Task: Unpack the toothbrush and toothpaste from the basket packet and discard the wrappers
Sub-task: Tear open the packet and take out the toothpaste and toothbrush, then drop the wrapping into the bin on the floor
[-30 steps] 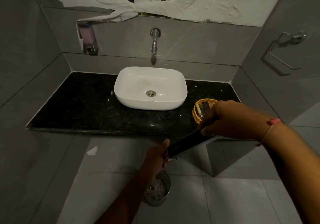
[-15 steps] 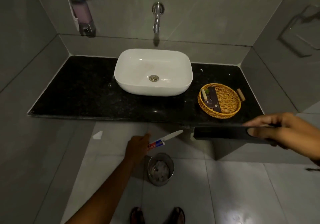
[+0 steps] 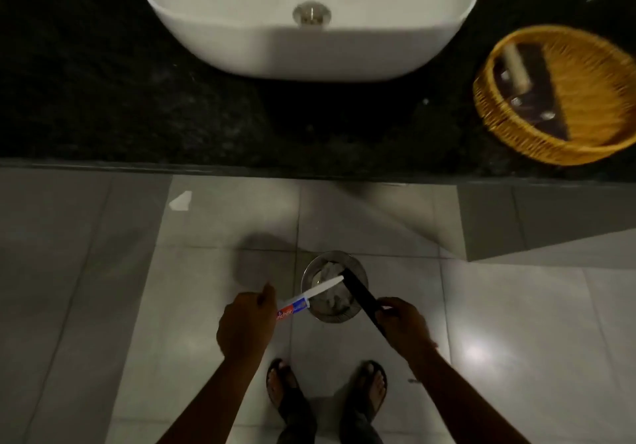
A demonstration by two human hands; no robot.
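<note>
With the left hand [image 3: 246,326] gripping toothpaste [image 3: 292,308] and toothbrush [image 3: 325,287], the right hand [image 3: 401,323] pinches the black wrapper [image 3: 361,301] above the bin [image 3: 334,287]; a crooked drop could miss.

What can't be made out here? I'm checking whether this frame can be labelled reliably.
Head view only:
- Basket contents: motion blur; dark packets and a pale stick, nothing readable.
- Toothpaste label: partly covered by the left hand.
- Toothbrush head: not tellable.
- Black wrapper: lower end behind the right hand.
- Bin contents: dim, crumpled, partly covered.
- Sink: cut off at top.
</note>
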